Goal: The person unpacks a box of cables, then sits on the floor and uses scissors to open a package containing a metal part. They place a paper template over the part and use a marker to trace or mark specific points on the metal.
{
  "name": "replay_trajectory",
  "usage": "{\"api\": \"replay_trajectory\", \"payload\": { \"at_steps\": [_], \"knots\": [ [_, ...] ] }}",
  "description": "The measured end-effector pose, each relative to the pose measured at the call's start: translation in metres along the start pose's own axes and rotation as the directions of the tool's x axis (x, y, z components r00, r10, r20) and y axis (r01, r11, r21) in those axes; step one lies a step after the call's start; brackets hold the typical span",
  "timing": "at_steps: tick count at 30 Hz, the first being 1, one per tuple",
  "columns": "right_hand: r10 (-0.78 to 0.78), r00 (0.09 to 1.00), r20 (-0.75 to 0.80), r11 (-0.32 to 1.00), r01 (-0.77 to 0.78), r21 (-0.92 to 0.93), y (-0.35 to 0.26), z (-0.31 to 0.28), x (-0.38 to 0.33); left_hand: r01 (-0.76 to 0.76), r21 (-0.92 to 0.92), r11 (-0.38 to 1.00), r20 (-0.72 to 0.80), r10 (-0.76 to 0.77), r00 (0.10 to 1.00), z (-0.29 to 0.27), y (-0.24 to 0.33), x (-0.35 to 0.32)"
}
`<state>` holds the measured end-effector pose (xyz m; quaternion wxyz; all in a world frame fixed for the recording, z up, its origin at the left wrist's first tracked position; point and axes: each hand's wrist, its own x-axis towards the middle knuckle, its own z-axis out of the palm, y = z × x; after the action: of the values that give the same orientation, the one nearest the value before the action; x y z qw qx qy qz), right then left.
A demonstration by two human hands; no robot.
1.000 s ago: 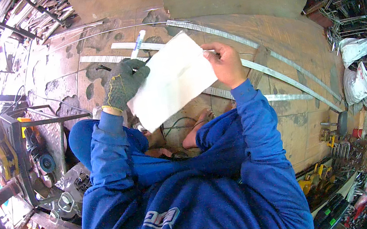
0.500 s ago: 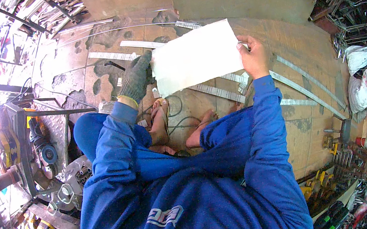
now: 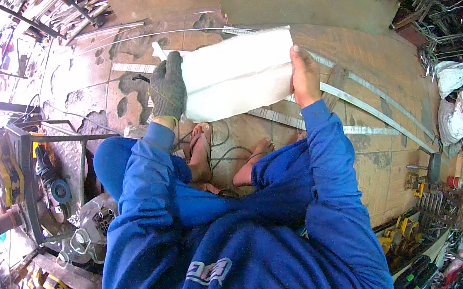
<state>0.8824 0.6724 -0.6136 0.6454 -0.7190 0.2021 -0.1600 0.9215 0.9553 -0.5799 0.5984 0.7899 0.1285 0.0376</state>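
Two-handed grip on one white paper [image 3: 236, 61]: clamped at its left edge in a gloved left hand [image 3: 167, 88], pinched at its right edge in a bare right hand [image 3: 306, 78]. Held up beyond the feet [image 3: 200, 143], above pale strips [image 3: 370, 130] on the floor [image 3: 382, 185], with a seeming crease from left to right. Probably at the step of spreading and looking over; next, likely in need of a gentle, even pull at both edges.

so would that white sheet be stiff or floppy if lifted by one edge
The white sheet is probably light: the gloved left hand and bare right hand hold it by its sides. It may flop somewhat, since a crease runs across it and its lower edge bows. It would likely fold most readily along that crease.
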Motion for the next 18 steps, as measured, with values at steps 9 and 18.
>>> {"api": "replay_trajectory", "payload": {
  "at_steps": [9,18],
  "knots": [
    [-0.105,0.922,-0.373,0.994,0.086,-0.069,-0.051,-0.017,0.026,0.033,-0.275,0.961,-0.013,-0.038,0.999,-0.024,-0.045,0.067],
    [-0.075,0.836,-0.543,0.9,0.291,0.324,-0.06,-0.057,0.027,-0.151,0.309,0.939,0.694,-0.114,0.711,0.088,-0.36,-0.041]
  ]
}}
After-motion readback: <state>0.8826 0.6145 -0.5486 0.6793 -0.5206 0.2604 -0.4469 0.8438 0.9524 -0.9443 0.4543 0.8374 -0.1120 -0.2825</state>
